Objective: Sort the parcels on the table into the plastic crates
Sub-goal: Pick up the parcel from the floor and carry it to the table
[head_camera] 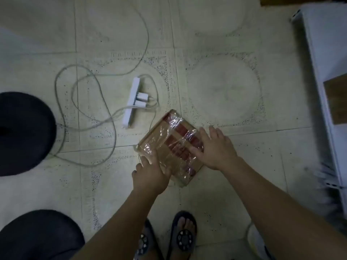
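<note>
- Flat brown cardboard parcel w/ dark red printed bands, wrapped in shiny clear tape (pixel 172 145): sits turned diagonal, over the tiled floor (pixel 225 91), between both hands, in front of the person's feet. Can't tell if it rests on the floor or is lifted.
- Left hand (pixel 150 175): on parcel's near-left corner, thumb curled onto the top face, other fingers down the edge – gripping it.
- Right hand (pixel 216 147): fingers straight and spread, thumb flat on the top face, palm against parcel's right edge; pressing, not wrapped round.
- White power strip w/ two white plugs (pixel 132 103) just beyond the parcel, up-left; pale looping cables (pixel 75 87) trail around it; one runs next to parcel's left corner.
- Dark round objects (pixel 24 134) at left and lower-left – too dim to ID.
- White furniture edge w/ a brown panel (pixel 323 72) at far right, blurred.
- Dark patterned sandals (pixel 185 235) at bottom.
- Print on the parcel: not readable.
</note>
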Tool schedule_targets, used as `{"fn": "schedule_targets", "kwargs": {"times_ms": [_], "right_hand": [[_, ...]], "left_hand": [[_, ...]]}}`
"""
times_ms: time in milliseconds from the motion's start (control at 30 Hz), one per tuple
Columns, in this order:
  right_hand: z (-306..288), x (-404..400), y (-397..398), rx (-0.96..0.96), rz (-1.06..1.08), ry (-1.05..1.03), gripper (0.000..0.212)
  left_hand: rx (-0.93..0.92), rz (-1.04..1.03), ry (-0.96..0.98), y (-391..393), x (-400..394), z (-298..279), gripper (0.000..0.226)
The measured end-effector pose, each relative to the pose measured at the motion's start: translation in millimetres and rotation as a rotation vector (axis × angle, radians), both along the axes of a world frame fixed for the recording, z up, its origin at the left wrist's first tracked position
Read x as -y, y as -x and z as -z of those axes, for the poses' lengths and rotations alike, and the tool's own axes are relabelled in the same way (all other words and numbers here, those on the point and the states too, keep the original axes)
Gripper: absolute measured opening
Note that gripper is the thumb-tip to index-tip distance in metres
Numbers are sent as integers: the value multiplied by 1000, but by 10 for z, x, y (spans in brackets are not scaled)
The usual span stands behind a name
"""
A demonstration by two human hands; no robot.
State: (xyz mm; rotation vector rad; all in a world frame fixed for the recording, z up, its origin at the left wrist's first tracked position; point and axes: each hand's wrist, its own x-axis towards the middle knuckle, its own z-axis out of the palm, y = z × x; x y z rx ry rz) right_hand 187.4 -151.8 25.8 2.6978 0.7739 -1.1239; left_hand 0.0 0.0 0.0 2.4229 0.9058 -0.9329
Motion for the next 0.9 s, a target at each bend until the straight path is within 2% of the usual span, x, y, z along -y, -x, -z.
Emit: {"fn": "schedule_targets", "kwargs": {"times_ms": [200, 300, 367, 500, 633, 767, 900], "right_hand": [[971, 0, -13, -27, -18, 37, 103], [1199, 45, 35, 13, -1, 29, 111], [1257, 96, 98, 57, 56, 36, 116], [1329, 315, 377, -2, 179, -22, 117], [1457, 458, 665, -86, 355, -125, 108], [1448, 387, 723, -127, 505, -226, 121], [1226, 417, 743, -124, 535, -286, 123]], "left_hand": [[60, -182, 148, 45, 128, 955, 105], [203, -324, 212, 28, 170, 1156, 111], [312, -393, 233, 22, 190, 1173, 112], [447, -447, 186, -12, 102, 1223, 109], [418, -389, 225, -5, -46, 1391, 104], [371, -422, 348, 22, -94, 1372, 101], [379, -403, 432, 0, -142, 1152, 98]]}}
